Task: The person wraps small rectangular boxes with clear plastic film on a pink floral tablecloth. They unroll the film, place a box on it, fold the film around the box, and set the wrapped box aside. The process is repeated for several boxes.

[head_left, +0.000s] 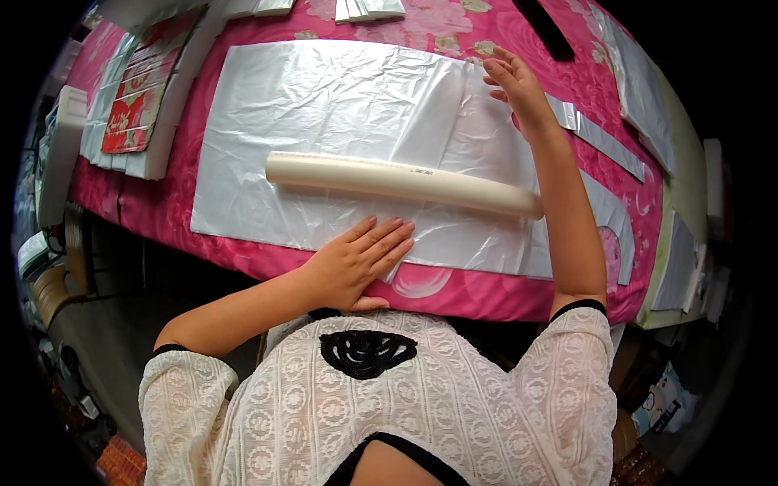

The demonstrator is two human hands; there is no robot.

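Note:
A silvery-white thin plastic sheet [324, 93] lies spread before me, creased, with a diagonal fold right of its middle. Across it rests a cream-coloured tube [389, 180], its right end a little nearer to me than its left. My left hand [356, 257] lies flat on the sheet's near edge, below the tube, fingers stretched out. Near the sheet's far right corner, my right hand [519, 87] is raised with loosely bent fingers apart and nothing visible in them. The right forearm passes just beside the tube's right end.
A pink flowered cloth [243, 257] covers the table. Folded white sheets and a red package [146, 97] stand at the left. A black bar [545, 31] lies far right, and silvery strips [608, 146] lie beyond my right forearm. More folded sheets [369, 10] are at the back.

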